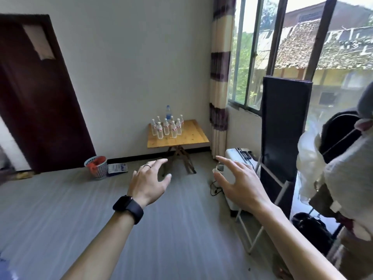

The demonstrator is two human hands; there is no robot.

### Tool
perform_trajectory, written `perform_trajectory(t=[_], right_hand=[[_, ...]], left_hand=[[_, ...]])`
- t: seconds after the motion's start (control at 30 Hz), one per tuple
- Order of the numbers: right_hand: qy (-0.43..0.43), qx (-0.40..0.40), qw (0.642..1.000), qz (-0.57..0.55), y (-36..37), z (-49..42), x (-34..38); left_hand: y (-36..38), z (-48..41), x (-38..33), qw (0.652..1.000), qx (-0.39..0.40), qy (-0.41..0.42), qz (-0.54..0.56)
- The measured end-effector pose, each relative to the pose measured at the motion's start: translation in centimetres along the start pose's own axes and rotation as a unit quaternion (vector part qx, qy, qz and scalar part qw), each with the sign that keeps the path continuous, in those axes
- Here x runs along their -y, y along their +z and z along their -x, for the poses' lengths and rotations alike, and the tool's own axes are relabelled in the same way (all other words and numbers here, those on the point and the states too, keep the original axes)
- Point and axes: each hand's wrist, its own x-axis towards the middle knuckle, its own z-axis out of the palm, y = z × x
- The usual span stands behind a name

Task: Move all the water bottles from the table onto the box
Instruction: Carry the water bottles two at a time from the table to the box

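the small clear plastic water bottles (166, 128) with white caps and red-and-white labels stand upright in a tight cluster on the left rear part of a low square wooden folding table (189, 136) set against the far white wall, with one taller blue-tinted plastic bottle (168, 111) behind them, nearest the wall. they look full, so each is likely moderately heavy for its size, with thin walls that give under a hard squeeze and a smooth, perhaps slippery skin; the labelled waist or the stiffer neck just under the cap seems the surest place to take hold, and since they stand nearly touching, an outer one is best lifted first so none tips. both hands are well apart from the table: the left hand (149, 180), with a ring and a black wristwatch (128, 209), and the right hand (236, 182) reach forward in the air, fingers spread and relaxed, holding nothing. which thing is the box i cannot tell for certain; a white hard case with a black handle (240, 156) lies on the floor to the right of the table. further out are a blue-and-white woven basket (96, 166), a dark red-brown door (40, 93) and a tall black panel (282, 128) by the window.
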Motion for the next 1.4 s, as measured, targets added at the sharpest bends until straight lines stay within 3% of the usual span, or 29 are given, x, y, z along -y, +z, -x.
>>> perform_trajectory(t=[0.43,0.8,1.4], right_hand=[[-0.034,-0.014,0.998,-0.057,13.1,-23.2,-3.7],[-0.036,-0.01,0.998,-0.042,25.3,-42.9,-9.9],[-0.032,0.092,0.995,-0.023,47.6,-77.0,-19.1]], left_hand=[[3.5,-21.4,10.7,0.998,-0.043,-0.04,0.036],[12.9,-41.1,19.7,0.998,-0.001,-0.063,0.0],[27.3,-72.0,36.3,0.989,0.029,-0.145,-0.003]])
